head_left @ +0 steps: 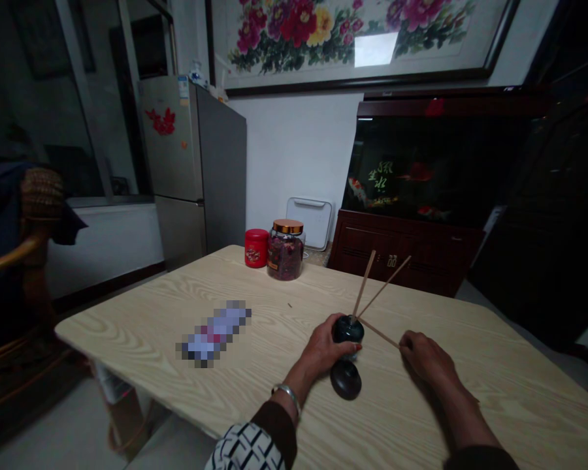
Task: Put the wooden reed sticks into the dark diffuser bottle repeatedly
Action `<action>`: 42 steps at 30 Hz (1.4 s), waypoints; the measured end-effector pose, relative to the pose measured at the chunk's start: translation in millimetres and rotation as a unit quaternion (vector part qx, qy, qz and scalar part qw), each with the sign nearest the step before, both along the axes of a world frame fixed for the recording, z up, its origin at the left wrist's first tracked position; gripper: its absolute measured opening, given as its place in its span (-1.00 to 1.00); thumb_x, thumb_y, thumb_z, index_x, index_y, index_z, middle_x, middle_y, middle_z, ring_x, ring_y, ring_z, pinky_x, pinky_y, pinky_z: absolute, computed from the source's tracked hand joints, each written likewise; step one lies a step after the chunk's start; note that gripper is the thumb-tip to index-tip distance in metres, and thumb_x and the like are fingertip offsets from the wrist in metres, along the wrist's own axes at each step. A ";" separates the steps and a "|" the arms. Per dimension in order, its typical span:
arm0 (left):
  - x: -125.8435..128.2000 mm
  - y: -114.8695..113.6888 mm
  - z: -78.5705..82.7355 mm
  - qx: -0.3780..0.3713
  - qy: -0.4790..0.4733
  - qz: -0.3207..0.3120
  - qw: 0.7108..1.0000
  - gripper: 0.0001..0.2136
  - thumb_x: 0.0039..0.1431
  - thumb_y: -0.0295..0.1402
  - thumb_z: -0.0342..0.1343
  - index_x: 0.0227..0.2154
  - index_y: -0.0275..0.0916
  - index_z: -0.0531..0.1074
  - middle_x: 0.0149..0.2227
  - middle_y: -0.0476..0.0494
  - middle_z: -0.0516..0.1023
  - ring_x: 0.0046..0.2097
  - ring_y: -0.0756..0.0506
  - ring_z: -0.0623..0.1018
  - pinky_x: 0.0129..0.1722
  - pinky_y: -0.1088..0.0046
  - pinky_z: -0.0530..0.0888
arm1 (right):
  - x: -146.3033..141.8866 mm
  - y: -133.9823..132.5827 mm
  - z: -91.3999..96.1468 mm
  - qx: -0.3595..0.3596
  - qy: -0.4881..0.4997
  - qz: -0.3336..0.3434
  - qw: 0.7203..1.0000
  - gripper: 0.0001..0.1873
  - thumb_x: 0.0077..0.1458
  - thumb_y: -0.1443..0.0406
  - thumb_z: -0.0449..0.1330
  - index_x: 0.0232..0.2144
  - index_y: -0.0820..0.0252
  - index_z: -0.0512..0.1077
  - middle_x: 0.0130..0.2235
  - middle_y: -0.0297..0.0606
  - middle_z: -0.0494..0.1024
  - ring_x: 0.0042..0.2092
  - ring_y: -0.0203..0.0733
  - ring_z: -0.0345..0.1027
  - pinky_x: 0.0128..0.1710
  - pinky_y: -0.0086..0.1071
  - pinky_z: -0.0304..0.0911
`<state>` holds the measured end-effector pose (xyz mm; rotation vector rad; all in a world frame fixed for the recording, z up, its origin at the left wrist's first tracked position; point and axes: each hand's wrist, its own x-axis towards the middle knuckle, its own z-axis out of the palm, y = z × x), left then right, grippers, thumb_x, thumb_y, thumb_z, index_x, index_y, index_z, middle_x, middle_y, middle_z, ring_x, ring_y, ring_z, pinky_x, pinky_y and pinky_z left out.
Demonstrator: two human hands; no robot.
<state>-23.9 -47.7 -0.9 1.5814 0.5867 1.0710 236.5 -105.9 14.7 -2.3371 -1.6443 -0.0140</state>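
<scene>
Both grips are busy: my left grip [323, 346] is wrapped around the small dark pot [349, 328] on the worktop [470, 418]. My right grip [424, 358], just right of the pot, has its fingertips pinched together on the outer end of a thin stick [379, 334] that runs low out of the pot's mouth. Two more sticks [363, 286] lean up and away behind the pot, and a dark lid [345, 380] sits just in front of it. I judge the thin stick could snap if the pinch levers it against the rim. A hard pull could also tip the pot toward the lid and spill the leaning pair.
</scene>
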 end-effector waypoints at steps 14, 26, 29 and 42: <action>0.4 2.0 -2.5 0.005 0.008 0.012 1.000 -0.41 -0.13 -0.35 0.42 0.03 -0.22 0.42 -0.09 -0.13 0.56 -0.06 -0.15 0.52 -0.06 0.40 0.42 | -6.4 -3.9 10.0 0.045 0.003 0.045 0.998 -0.81 0.15 0.24 0.08 -0.27 0.06 0.50 -0.20 -0.22 0.60 -0.16 -0.09 0.44 -0.28 -0.33 0.19; 0.2 4.6 -5.6 0.014 0.043 0.036 0.998 -0.36 -0.17 -0.24 0.44 0.05 -0.19 0.42 -0.10 -0.14 0.57 -0.07 -0.18 0.53 -0.07 0.36 0.43 | -30.3 -12.4 72.5 0.519 0.608 0.006 0.601 -0.68 -0.25 0.28 0.44 -0.35 0.11 0.51 -0.31 -0.40 0.49 -0.33 -0.34 0.39 -0.44 -0.51 0.33; -0.8 3.7 -3.5 0.018 0.060 0.046 0.997 -0.35 -0.18 -0.25 0.45 0.05 -0.20 0.42 -0.09 -0.15 0.57 -0.06 -0.19 0.52 -0.05 0.35 0.42 | -41.8 -11.2 75.0 0.509 0.655 0.013 0.558 -0.65 -0.32 0.34 0.48 -0.38 0.15 0.51 -0.32 -0.40 0.50 -0.32 -0.36 0.42 -0.44 -0.56 0.39; -3.5 -0.2 2.2 0.009 0.061 0.048 0.997 -0.34 -0.18 -0.23 0.44 0.05 -0.21 0.43 -0.12 -0.15 0.57 -0.10 -0.18 0.52 -0.09 0.36 0.42 | -91.9 -3.3 76.1 0.562 0.407 0.081 0.715 -0.70 0.00 0.15 0.38 -0.27 0.18 0.47 -0.35 -0.34 0.54 -0.43 -0.33 0.40 -0.44 -0.43 0.32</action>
